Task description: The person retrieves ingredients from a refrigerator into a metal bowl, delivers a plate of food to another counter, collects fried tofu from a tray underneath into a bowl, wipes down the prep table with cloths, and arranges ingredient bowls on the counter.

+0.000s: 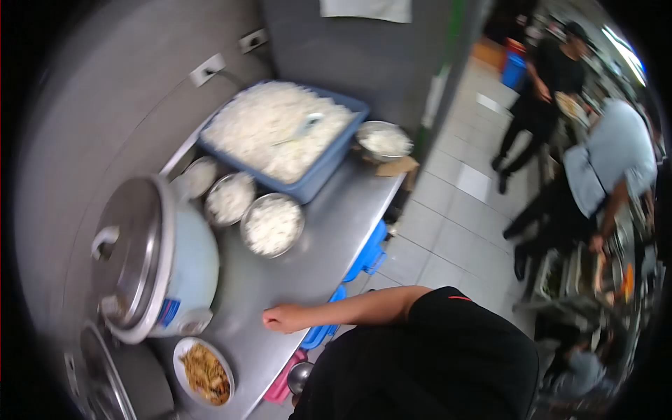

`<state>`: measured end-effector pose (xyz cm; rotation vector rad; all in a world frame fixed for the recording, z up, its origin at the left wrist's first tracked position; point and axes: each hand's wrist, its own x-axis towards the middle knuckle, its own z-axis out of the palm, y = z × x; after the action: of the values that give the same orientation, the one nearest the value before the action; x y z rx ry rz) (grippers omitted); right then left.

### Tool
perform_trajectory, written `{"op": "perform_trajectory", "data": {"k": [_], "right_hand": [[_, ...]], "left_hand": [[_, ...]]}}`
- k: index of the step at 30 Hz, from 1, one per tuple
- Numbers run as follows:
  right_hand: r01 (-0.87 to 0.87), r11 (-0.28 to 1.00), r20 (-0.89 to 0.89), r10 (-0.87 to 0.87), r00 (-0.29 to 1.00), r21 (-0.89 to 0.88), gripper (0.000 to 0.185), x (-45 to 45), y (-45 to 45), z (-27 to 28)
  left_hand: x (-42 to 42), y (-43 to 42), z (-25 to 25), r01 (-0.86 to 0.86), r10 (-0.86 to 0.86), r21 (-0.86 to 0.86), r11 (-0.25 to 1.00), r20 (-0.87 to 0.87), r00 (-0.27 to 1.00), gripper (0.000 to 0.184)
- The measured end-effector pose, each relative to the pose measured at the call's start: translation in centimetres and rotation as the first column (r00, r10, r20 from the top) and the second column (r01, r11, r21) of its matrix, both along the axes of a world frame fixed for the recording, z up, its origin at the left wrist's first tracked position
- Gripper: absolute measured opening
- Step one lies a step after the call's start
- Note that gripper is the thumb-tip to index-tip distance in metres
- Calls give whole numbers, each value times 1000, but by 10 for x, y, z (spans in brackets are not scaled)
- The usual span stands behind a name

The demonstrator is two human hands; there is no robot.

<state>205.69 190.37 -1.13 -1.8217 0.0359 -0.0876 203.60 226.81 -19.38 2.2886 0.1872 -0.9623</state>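
Partly, the left hand [297, 399] was hidden: only a sliver of skin showed by the black shirt [427, 364], near a round metal vessel [300, 378], and its grip could not be told. Right hand [281, 318]: fingers curled narrow, above the counter [241, 294] near its front edge; the palm side was hard to make out, so any small item within could not be told.

Oval plate [204, 372]: nearest the right hand among the food dishes, between the rice cooker [161, 259] and the front edge of the counter, toward its left end. Long axis ran slantwise from the cooker side toward the front edge. Contents: browned, mixed food [206, 374].

Blue-grey tub [318, 171]: heaped with white rice, a blurred pale utensil [308, 126] on top. Three round bowls of rice [271, 225] stood in a row along its near side; a metal bowl [385, 142], also of rice, sat at the right corner of the counter. Cooker lid was on, contents hidden. A second lidded pot [129, 378] was cut off lower left. Blue containers [365, 255] beneath the counter were partly covered by it. Co-workers [556, 77] at right were blurred.
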Motion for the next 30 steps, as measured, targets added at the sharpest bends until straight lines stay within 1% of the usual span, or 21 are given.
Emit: {"op": "perform_trajectory", "data": {"k": [1, 3, 5, 7, 8, 9, 10, 11, 13, 15, 16, 18, 20, 21, 22, 23, 24, 25, 26, 28, 30], "right_hand": [[-54, 973, -154, 91, 984, 226, 19, -28, -26, 7], [9, 935, -229, 78, 970, 354, 20, -94, -74, 9], [171, 885, -354, -8, 935, 432, 23, -178, -111, 2], [447, 884, -549, -308, 777, 137, 27, -272, -136, -39], [582, 813, -603, -456, 655, 18, 34, -325, -144, -83], [583, 774, -622, -588, 518, -246, 44, -383, -151, -112], [570, 728, -648, -650, 396, -381, 53, -441, -152, -149], [666, 671, -775, -593, 221, -324, 54, -495, -148, -171], [829, 468, -843, -538, -7, -305, 56, -591, -125, -204], [699, 649, -904, -427, 6, -302, 43, -686, -99, -258], [708, 639, -905, -425, -2, -301, 43, -715, -89, -278], [875, 459, -984, -146, -99, -156, 28, -756, -79, -300], [856, 499, -984, -172, -57, -136, 24, -770, -100, -284], [833, 541, -980, -201, -6, -117, 20, -766, -117, -269], [914, 392, -971, -240, -9, -106, 21, -762, -132, -254], [969, 233, -961, -277, -16, -84, 23, -752, -150, -237], [981, 173, -963, -269, -35, -84, 25, -745, -169, -229], [990, 111, -966, -255, -52, -83, 27, -740, -184, -224], [995, 63, -956, -288, -56, -78, 26, -736, -196, -229], [997, 8, -946, -315, -74, -80, 26, -727, -214, -236], [995, -96, -898, -437, -51, -10, 28, -717, -231, -229]], "left_hand": [[12, -14, -5, 65, -65, -12, 998, -18, 998, 31], [23, -46, -14, 195, -196, -26, 980, -53, 979, 31], [20, -80, -21, 302, -305, -47, 952, -85, 949, 31], [7, -114, -27, 395, -400, -64, 917, -104, 911, 31], [-1, -131, -29, 440, -445, -71, 895, -114, 888, 31], [-11, -150, -32, 484, -490, -80, 872, -116, 864, 31], [-24, -170, -35, 521, -529, -93, 849, -117, 841, 31], [-38, -193, -37, 559, -568, -104, 823, -121, 814, 31], [-67, -239, -44, 625, -639, -133, 769, -111, 761, 31], [-97, -284, -45, 696, -713, -161, 699, -85, 696, 31], [-108, -309, -47, 732, -752, -191, 653, -49, 658, 31], [-127, -362, -55, 782, -804, -242, 575, 10, 594, 31], [-143, -418, -86, 671, -707, -226, 707, -194, 680, 33], [-156, -450, -61, 729, -765, -233, 643, -153, 626, 34], [-168, -491, -39, 783, -816, -237, 575, -109, 567, 35], [-181, -525, -36, 789, -817, -214, 576, -139, 559, 35], [-189, -553, -36, 796, -817, -187, 575, -172, 550, 36], [-198, -579, -43, 802, -839, -250, 543, -145, 524, 35], [-205, -607, -54, 789, -847, -308, 531, -209, 488, 34], [-223, -665, -78, 850, -887, -259, 460, -174, 427, 31], [-248, -727, -67, 947, -960, -172, 270, -129, 250, 32]]}}
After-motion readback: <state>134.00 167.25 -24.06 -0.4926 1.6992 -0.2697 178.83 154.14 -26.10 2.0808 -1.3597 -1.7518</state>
